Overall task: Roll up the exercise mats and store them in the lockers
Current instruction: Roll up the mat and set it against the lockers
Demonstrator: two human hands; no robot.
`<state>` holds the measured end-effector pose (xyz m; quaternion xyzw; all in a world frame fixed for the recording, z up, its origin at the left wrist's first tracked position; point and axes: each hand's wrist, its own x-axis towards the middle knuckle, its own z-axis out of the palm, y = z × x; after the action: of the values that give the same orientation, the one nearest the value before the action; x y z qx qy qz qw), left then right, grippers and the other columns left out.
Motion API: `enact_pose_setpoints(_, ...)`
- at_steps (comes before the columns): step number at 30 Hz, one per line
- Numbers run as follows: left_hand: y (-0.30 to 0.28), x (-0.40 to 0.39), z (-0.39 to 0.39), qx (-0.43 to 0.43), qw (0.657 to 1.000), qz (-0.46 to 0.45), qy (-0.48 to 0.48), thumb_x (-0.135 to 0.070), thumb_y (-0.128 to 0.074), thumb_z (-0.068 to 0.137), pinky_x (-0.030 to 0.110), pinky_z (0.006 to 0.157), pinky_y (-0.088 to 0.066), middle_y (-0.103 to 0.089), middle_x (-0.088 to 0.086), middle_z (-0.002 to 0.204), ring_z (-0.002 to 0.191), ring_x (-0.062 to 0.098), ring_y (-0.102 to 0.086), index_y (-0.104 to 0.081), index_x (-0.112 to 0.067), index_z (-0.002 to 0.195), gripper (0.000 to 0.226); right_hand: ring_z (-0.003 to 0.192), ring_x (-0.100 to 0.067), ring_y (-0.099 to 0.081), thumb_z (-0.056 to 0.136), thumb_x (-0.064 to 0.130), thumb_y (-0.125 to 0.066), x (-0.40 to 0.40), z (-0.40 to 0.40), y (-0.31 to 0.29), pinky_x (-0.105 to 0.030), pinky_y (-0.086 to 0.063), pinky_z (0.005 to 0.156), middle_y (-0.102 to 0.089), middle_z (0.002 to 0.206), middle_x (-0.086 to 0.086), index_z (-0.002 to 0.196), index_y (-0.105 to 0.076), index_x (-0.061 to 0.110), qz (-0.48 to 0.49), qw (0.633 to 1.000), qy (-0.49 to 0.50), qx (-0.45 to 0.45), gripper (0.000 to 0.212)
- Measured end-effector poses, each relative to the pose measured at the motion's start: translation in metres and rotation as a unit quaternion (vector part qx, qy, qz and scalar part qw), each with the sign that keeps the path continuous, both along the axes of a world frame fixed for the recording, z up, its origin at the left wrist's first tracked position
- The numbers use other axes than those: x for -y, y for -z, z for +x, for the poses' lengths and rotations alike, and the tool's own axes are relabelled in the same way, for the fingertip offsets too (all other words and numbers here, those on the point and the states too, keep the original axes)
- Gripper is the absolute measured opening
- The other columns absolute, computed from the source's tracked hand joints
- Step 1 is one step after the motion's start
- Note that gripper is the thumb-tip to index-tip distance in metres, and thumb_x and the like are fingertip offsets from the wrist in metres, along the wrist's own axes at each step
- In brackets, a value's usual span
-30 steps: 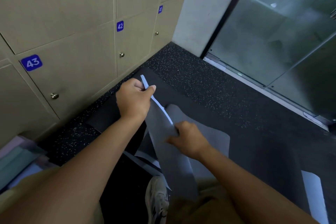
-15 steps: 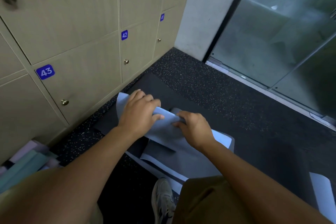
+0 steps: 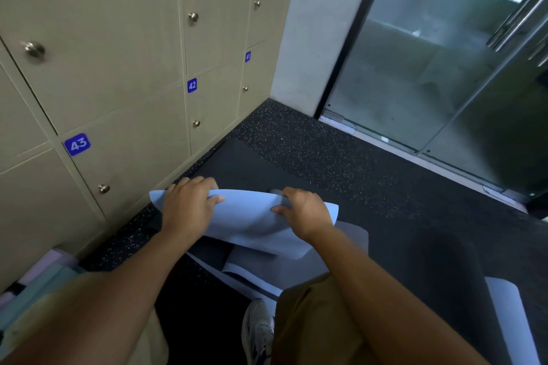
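Both hands point(image 3: 249, 210) grip the blue mat's point(image 3: 252, 225) apparently folded edge.

Both hands, left point(image 3: 189, 204) and right point(image 3: 305, 213), now spread wider along the blue mat point(image 3: 252, 222) edge, folded over flat from the upright strip pinched a second ago.

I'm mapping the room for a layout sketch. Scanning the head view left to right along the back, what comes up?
Locker 43 label → locker 42 label → locker 41 label → grey wall pillar → glass door.
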<state>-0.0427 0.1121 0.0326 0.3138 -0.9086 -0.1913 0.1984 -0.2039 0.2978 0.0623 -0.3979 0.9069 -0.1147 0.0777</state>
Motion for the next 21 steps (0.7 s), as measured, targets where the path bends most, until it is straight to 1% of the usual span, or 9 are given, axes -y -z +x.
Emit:
enact_pose_setpoints(3,-0.012,-0.008,0.016,-0.038,0.999,-0.012,-0.015,-0.026,-0.077,0.087,0.037,0.076,-0.035,-0.063,-0.004,0.081,0.083,0.026,-0.055,-0.065,-0.020,0.084,0.014,0.090,-0.032,-0.059,0.095,0.040,-0.067,-0.007,0.013,-0.010,-0.040,-0.040,0.079,-0.068,0.095,-0.006,0.095,-0.062,0.013,-0.073,0.997,0.008,-0.023,0.027)
enact_pose_setpoints(5,-0.021,-0.015,0.031,-0.061,0.997,-0.031,-0.022,-0.026,-0.077,0.087,0.034,0.077,-0.030,-0.065,-0.003,0.082,0.084,0.026,-0.055,-0.067,-0.020,0.086,0.013,0.083,-0.030,-0.058,0.094,0.038,-0.069,-0.013,0.024,-0.018,-0.040,-0.040,0.076,-0.065,0.084,-0.004,0.087,-0.062,0.013,-0.120,0.992,-0.001,-0.042,0.028)
enact_pose_setpoints(8,-0.036,-0.025,0.056,-0.083,0.994,-0.070,-0.022,-0.027,-0.076,0.089,0.039,0.079,-0.037,-0.068,0.000,0.087,0.087,0.031,-0.059,-0.068,-0.019,0.092,0.012,0.075,-0.028,-0.054,0.093,0.036,-0.071,-0.022,0.042,-0.031,-0.039,-0.036,0.073,-0.062,0.075,-0.004,0.084,-0.065,0.010,-0.167,0.981,-0.023,-0.093,0.028)
enact_pose_setpoints(10,-0.045,-0.032,0.073,-0.069,0.992,-0.109,0.000,-0.034,-0.067,0.094,0.042,0.081,-0.041,-0.068,0.001,0.093,0.089,0.032,-0.060,-0.067,-0.019,0.100,0.016,0.068,-0.029,-0.055,0.089,0.034,-0.077,-0.029,0.057,-0.038,-0.039,-0.038,0.069,-0.061,0.069,-0.004,0.082,-0.068,0.010,-0.196,0.970,-0.043,-0.136,0.026)
enact_pose_setpoints(11,-0.048,-0.036,0.081,-0.056,0.990,-0.124,0.021,-0.040,-0.060,0.095,0.043,0.081,-0.043,-0.068,0.000,0.095,0.090,0.031,-0.061,-0.066,-0.019,0.103,0.023,0.065,-0.029,-0.056,0.086,0.033,-0.079,-0.032,0.066,-0.041,-0.039,-0.040,0.067,-0.061,0.066,-0.003,0.082,-0.069,0.010,-0.209,0.964,-0.053,-0.153,0.025)
enact_pose_setpoints(13,-0.057,-0.045,0.099,-0.044,0.989,-0.133,0.047,-0.049,-0.047,0.096,0.040,0.081,-0.042,-0.067,-0.003,0.097,0.090,0.027,-0.060,-0.064,-0.021,0.104,0.034,0.062,-0.027,-0.057,0.084,0.033,-0.080,-0.038,0.085,-0.048,-0.038,-0.043,0.064,-0.062,0.065,0.000,0.081,-0.071,0.012,-0.227,0.956,-0.073,-0.170,0.023)
enact_pose_setpoints(15,-0.071,-0.053,0.116,-0.063,0.989,-0.129,0.036,-0.052,-0.040,0.097,0.037,0.078,-0.037,-0.067,-0.005,0.092,0.086,0.026,-0.059,-0.064,-0.023,0.098,0.038,0.064,-0.026,-0.059,0.084,0.035,-0.078,-0.043,0.103,-0.059,-0.039,-0.045,0.065,-0.064,0.067,0.001,0.082,-0.072,0.014,-0.244,0.951,-0.084,-0.173,0.022)
enact_pose_setpoints(18,-0.098,-0.062,0.139,-0.088,0.986,-0.138,0.023,-0.053,-0.039,0.096,0.038,0.074,-0.035,-0.065,-0.007,0.084,0.083,0.026,-0.059,-0.061,-0.025,0.091,0.036,0.066,-0.026,-0.061,0.083,0.032,-0.082,-0.052,0.127,-0.082,-0.038,-0.044,0.067,-0.067,0.069,0.001,0.083,-0.074,0.014,-0.271,0.941,-0.086,-0.183,0.019)
enact_pose_setpoints(21,-0.124,-0.071,0.163,-0.110,0.982,-0.150,0.020,-0.054,-0.043,0.095,0.039,0.074,-0.037,-0.065,-0.008,0.083,0.082,0.025,-0.059,-0.059,-0.025,0.088,0.034,0.068,-0.025,-0.061,0.083,0.033,-0.083,-0.064,0.149,-0.106,-0.039,-0.046,0.070,-0.069,0.072,0.000,0.085,-0.075,0.014,-0.293,0.933,-0.088,-0.192,0.021)
